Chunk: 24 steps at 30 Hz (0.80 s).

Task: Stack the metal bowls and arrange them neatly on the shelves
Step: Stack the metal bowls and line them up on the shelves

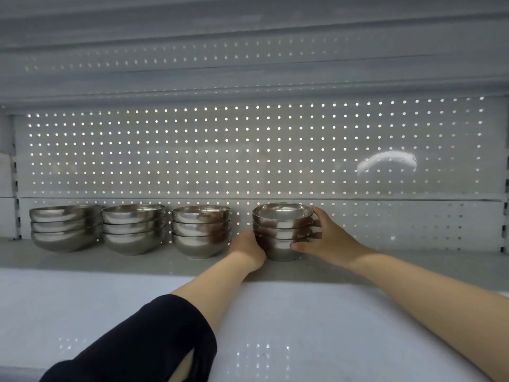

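Already three stacks of bowls (132, 228) stand left of the fourth stack (282, 232) on the shelf (385, 260). Left hand (248, 248) and right hand (327, 238) grip that stack's sides. An uneven shove could probably tip its top bowl off.

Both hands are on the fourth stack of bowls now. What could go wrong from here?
1. The held stack sits slightly tilted; if the left hand and right hand let go unevenly, the top bowl may slide off.
2. The gap to the third stack is wider than the others; pushing left to close it could knock that stack.
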{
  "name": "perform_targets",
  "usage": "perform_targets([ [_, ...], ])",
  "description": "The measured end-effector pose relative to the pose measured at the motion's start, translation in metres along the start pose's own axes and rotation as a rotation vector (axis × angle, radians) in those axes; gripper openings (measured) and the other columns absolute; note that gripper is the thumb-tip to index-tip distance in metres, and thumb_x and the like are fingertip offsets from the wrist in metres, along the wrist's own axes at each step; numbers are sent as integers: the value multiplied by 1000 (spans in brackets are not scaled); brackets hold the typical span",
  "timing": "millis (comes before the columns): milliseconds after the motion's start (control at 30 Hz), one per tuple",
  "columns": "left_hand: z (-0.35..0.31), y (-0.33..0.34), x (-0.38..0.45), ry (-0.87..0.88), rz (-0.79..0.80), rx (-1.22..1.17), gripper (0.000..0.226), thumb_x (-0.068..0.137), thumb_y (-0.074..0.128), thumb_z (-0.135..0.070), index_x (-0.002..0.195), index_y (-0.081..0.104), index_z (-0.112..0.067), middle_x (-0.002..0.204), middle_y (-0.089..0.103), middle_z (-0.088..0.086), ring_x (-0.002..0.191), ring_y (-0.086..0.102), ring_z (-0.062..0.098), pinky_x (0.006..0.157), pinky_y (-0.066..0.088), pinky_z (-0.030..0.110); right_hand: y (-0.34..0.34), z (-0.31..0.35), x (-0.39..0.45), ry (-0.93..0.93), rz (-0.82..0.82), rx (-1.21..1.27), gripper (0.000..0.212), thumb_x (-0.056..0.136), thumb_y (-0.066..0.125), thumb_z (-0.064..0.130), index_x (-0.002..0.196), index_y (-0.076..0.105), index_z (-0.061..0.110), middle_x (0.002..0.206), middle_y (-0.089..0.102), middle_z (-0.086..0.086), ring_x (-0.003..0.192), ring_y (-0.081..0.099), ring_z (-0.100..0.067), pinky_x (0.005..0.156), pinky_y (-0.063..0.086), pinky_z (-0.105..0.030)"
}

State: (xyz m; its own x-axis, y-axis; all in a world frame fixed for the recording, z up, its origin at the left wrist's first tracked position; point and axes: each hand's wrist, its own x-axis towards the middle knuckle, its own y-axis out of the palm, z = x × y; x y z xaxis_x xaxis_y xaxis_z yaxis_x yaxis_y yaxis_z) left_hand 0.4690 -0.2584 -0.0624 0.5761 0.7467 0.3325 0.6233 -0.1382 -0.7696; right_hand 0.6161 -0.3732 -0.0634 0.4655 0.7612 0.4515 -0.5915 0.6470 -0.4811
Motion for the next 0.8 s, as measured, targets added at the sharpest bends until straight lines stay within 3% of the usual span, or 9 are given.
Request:
perform_targets([
  [167,-1,0,-1,-8,-6,-8,26,87,45,-8,108,61,-5,117,63,13,112,56,30,91,44,31,0,1,-1,6,-5,-2,92,68,83,20,140,26,28,103,54,21,88,57,10,61,43,-2],
  [333,0,0,-1,-4,-26,-25,25,86,44,-7,103,62,-4,113,65,14,108,58,30,88,45,31,-2,1,-1,12,-17,-16,96,64,85,26,140,27,29,109,55,17,99,62,-9,85,47,-23],
  [500,-8,-2,-2,32,-42,-4,19,82,50,-8,95,64,-4,105,67,15,102,61,29,81,46,30,-14,10,-3,2,-25,53,70,54,86,25,114,51,27,104,67,9,95,67,-17,93,51,-40],
  [667,-35,-17,-6,62,-90,-99,13,81,57,-10,92,64,-13,86,64,6,89,59,24,65,42,18,-42,30,-8,-36,-69,74,67,61,86,20,114,47,32,104,64,17,100,66,-17,86,51,-31],
  [733,-52,-25,-9,87,-51,-191,17,80,63,-8,90,55,-18,84,58,3,84,53,19,72,45,17,-61,36,-13,-49,-95,55,69,61,86,22,117,46,31,104,60,19,102,64,-16,86,52,-32],
  [800,-71,-28,-15,112,-24,-236,24,78,68,-9,94,55,-21,91,57,4,85,53,19,85,48,29,-83,36,-20,-56,-108,45,74,61,86,24,122,46,27,109,59,14,107,61,-18,91,51,-37],
])
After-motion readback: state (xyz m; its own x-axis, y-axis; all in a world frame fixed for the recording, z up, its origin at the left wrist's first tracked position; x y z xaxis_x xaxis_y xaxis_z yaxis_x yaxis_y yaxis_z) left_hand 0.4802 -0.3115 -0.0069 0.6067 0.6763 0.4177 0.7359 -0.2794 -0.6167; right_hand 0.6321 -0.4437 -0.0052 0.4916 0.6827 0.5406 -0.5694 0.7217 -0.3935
